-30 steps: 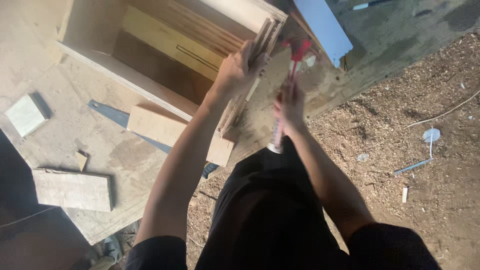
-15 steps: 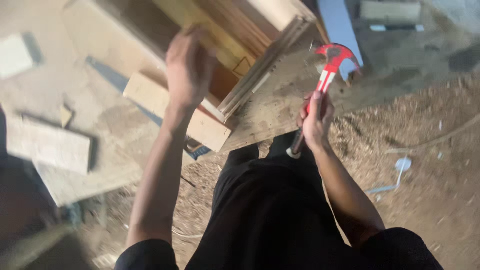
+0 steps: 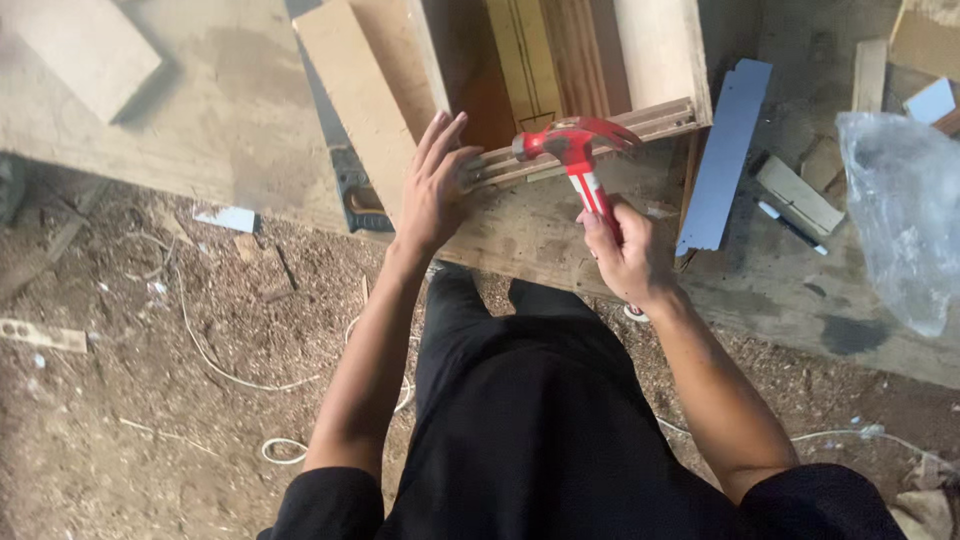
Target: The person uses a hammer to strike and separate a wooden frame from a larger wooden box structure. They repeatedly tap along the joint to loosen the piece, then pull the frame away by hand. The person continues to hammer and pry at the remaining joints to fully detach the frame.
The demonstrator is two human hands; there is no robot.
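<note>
A clear plastic bag (image 3: 903, 215), a pen (image 3: 790, 227) and a grey strip (image 3: 726, 155) lie right.

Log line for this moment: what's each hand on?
left hand: flat on wooden box edge slats | right hand: holds red hammer, head at slats | blue-grey strip: beside box

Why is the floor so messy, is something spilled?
Sawdust and wood chips cover the ground, with a loose white cord lying in it. Wood scraps lie scattered on the workbench. Nothing looks broken.
</note>
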